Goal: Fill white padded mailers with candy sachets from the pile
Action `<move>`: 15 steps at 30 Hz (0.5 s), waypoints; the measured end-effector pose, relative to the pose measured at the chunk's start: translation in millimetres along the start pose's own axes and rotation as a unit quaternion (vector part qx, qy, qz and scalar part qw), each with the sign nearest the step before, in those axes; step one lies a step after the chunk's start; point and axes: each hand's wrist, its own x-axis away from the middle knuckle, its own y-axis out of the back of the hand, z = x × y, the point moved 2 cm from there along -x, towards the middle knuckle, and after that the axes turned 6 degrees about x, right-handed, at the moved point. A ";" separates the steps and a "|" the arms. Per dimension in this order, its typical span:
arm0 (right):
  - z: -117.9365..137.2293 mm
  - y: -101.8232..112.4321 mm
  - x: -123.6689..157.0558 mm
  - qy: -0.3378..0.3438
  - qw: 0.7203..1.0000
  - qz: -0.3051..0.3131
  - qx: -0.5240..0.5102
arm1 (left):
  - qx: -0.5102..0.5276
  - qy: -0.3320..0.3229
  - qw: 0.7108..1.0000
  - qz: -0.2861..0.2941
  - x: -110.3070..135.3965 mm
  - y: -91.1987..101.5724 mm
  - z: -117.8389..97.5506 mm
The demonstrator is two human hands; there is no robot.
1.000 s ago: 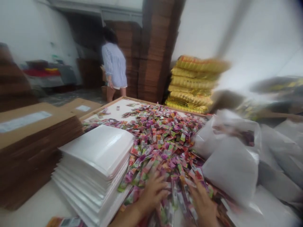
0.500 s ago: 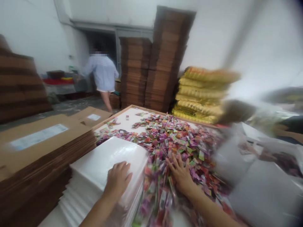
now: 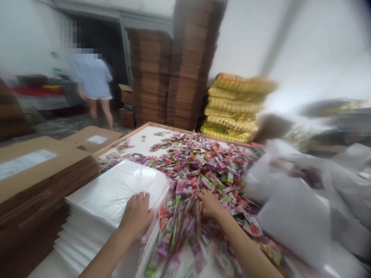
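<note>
1. Pressing down with curled fingers, the left hand (image 3: pixel 137 216) rests on the near right part of the stack of white pouches (image 3: pixel 100 189); creases run towards its fingertips, but whether this grip pinches the top pouch I cannot tell.
2. To the right of that grip, the right hand (image 3: pixel 210 204) reaches into the loose pile of small packets (image 3: pixel 199 158), fingers bent; what it may be pinching is hidden.
3. The pouches look light, soft and rather slippery, so the top one is likely best taken at its free edge beside the left hand, where the layers fan apart. The packets seem light and pliable; a pinch across the middle should suit them.
4. Beyond both hands, packets spread over the white tabletop (image 3: pixel 131 142), inside a wooden rim.
5. Left of the left hand lie flat cartons (image 3: pixel 65 154); right of the right hand, translucent plastic bags (image 3: pixel 292 216).
6. Farther ahead stand yellow sacks (image 3: pixel 230 104) and another person (image 3: pixel 91 79).
</note>
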 end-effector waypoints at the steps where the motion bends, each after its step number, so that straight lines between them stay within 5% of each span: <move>1: 4.5 -2.0 19.5 0.001 1.000 -0.003 -0.005 | 0.022 0.017 1.000 0.009 -5.5 4.8 -0.2; 6: 24.6 -8.7 113.5 -0.031 0.997 -0.051 -0.049 | 0.111 0.097 0.989 -0.010 -23.1 47.1 7.1; 10: 24.2 -9.9 163.2 -0.082 0.981 -0.119 -0.129 | 0.192 0.076 0.971 -0.123 2.4 81.7 -27.7; 12: 10.2 -9.0 184.1 -0.088 0.955 -0.174 -0.224 | 0.242 0.034 0.960 -0.137 29.7 78.5 -64.2; 15: -26.9 -3.9 222.3 -0.089 0.871 -0.253 -0.411 | 0.276 -0.011 0.961 -0.028 76.3 38.0 -125.5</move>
